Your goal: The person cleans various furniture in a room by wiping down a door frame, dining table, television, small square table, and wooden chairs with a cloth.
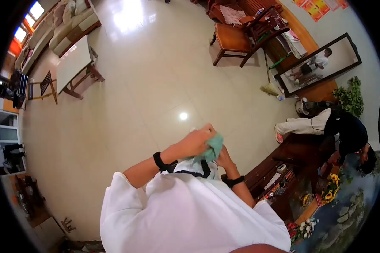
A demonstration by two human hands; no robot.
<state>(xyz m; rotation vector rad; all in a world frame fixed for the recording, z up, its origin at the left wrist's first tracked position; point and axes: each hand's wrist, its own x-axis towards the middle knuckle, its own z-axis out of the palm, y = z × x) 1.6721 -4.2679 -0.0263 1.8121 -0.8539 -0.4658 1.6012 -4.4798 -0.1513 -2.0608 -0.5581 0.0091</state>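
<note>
Partly, one green cloth (214, 145) hides the right hand (224, 157), grip unclear.
Left hand (195, 142) clutches it; two wristbands (158, 161) show.

I am looking down on a glossy tiled floor (156, 92), light reflecting off it, a pale-topped table (73, 61) standing far left, a brown-seated chair (232, 38) standing far right, a dark wooden counter (297, 148) running along my right, a long white object (272, 181) lying on it

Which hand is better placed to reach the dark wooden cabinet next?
Probably the right hand: it is on the side nearer the dark wooden cabinet, while the left hand is farther away, holding the green cloth.
</note>
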